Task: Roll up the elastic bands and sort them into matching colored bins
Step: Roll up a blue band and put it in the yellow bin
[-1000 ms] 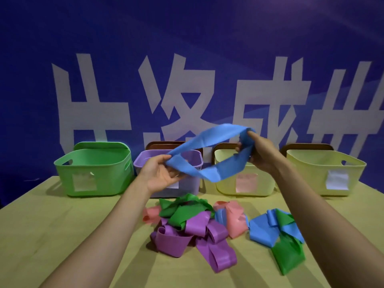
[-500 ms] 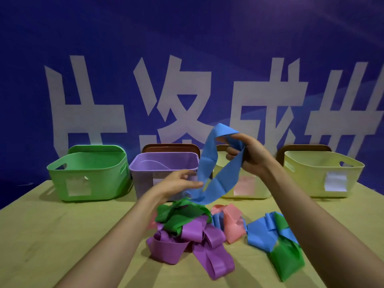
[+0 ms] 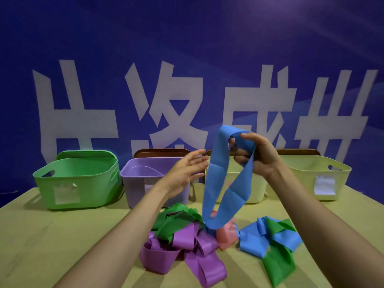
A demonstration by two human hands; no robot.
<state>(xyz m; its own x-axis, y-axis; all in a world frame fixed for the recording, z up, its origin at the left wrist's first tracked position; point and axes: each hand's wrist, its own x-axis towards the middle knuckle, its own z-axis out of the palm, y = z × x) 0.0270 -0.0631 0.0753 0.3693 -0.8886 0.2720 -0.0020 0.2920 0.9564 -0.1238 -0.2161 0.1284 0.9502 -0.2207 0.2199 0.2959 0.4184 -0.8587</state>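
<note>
My right hand [image 3: 257, 154] grips the top of a blue elastic band [image 3: 220, 183], which hangs as a long loop down to the pile on the table. My left hand [image 3: 185, 171] is raised beside the band with straight fingers, just left of it and holding nothing. Below lie purple bands [image 3: 187, 252], green bands [image 3: 176, 221], a pink band [image 3: 227, 235] and a blue and green heap [image 3: 270, 242]. At the back stand a green bin [image 3: 76, 179], a purple bin [image 3: 141, 183] and two pale yellow bins [image 3: 255, 190] [image 3: 318, 177].
The bins line the back of a light wooden table [image 3: 41, 235] in front of a blue wall with large white characters. Each bin carries a pale label. Brown lids or trays [image 3: 162, 152] stand behind the purple and yellow bins.
My left hand has let go of the blue band and lifted with open fingers. The band, stretched between both hands before, now dangles from my right hand alone.
</note>
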